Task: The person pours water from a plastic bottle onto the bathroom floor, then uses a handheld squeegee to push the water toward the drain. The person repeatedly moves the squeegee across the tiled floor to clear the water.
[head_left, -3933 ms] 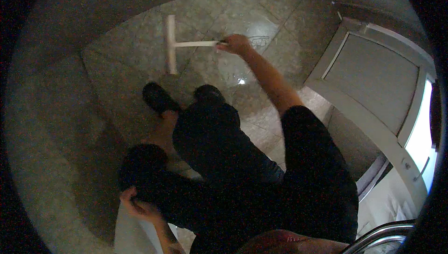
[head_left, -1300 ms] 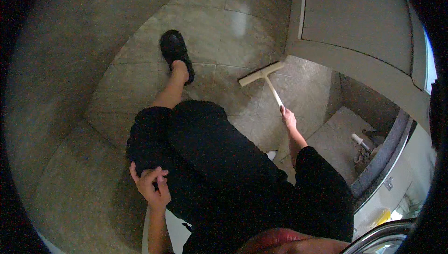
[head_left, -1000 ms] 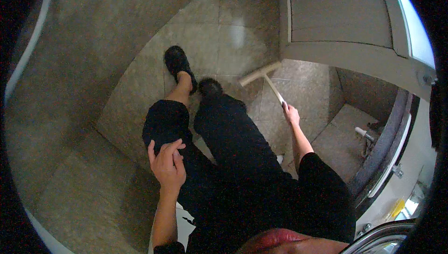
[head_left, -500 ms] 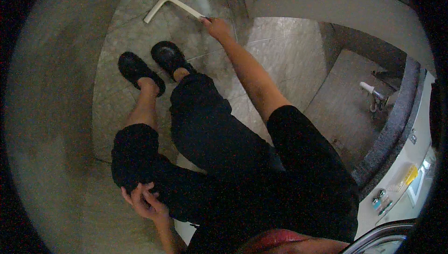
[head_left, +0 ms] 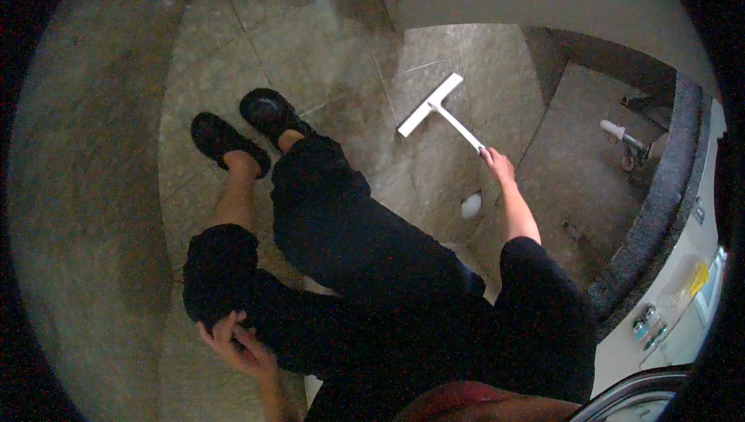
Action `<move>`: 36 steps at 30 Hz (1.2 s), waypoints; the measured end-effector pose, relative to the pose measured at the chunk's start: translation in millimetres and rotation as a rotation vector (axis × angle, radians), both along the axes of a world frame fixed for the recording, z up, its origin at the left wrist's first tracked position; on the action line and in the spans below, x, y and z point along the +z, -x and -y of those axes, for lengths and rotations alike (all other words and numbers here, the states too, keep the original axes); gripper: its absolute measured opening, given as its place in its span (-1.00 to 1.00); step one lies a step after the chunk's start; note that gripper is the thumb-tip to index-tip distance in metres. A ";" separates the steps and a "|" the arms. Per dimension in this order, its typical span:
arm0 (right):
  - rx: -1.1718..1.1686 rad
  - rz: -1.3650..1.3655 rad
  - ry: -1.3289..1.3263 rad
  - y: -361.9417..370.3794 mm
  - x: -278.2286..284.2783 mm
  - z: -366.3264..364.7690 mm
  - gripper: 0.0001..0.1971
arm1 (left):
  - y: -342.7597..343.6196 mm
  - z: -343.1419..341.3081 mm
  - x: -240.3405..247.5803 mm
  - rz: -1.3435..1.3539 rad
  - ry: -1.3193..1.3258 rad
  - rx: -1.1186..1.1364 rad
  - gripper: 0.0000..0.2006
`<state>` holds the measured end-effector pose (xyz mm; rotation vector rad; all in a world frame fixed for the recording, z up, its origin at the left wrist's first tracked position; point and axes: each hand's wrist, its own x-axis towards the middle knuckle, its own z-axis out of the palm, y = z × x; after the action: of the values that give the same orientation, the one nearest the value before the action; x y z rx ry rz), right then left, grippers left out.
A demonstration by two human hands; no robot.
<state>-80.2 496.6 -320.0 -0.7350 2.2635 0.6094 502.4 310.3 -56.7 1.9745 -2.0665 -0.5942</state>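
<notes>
A white T-shaped squeegee lies low over the tiled floor, its blade slanting across the tiles. My right hand is closed around the end of its handle, with the arm stretched out to the right of my legs. Against the dark cloth over my bent left knee rests my left hand, holding nothing, its fingers loosely bent and apart. Black clogs are on my feet, planted on the floor left of the squeegee. Whether the whole blade touches the tiles cannot be made out.
A grey counter edge curves along the right, with a drain pipe below it. Small bottles and a yellow item stand on the white surface there. A small white object sits on the floor near my right forearm.
My right hand has drawn the squeegee back toward me and to the right, from the far floor beyond my feet. My left hand stays at the knee.
</notes>
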 end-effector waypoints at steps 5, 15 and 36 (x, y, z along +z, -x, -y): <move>-0.099 -0.037 0.145 -23.8 23.7 -15.9 -0.48 | -4.6 11.1 -5.7 0.007 0.030 -0.071 -0.82; -0.818 0.411 0.494 -35.4 -21.4 -7.0 -0.54 | 30.9 6.7 1.2 -0.711 -0.172 0.392 -0.74; -0.960 0.313 0.672 -90.1 -47.1 -22.0 -0.67 | 454.5 131.1 93.3 -0.678 0.413 -0.487 0.12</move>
<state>9.9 518.5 -367.1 0.0489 2.1673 -0.6891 47.9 179.2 36.6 0.8719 -1.9854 -0.7197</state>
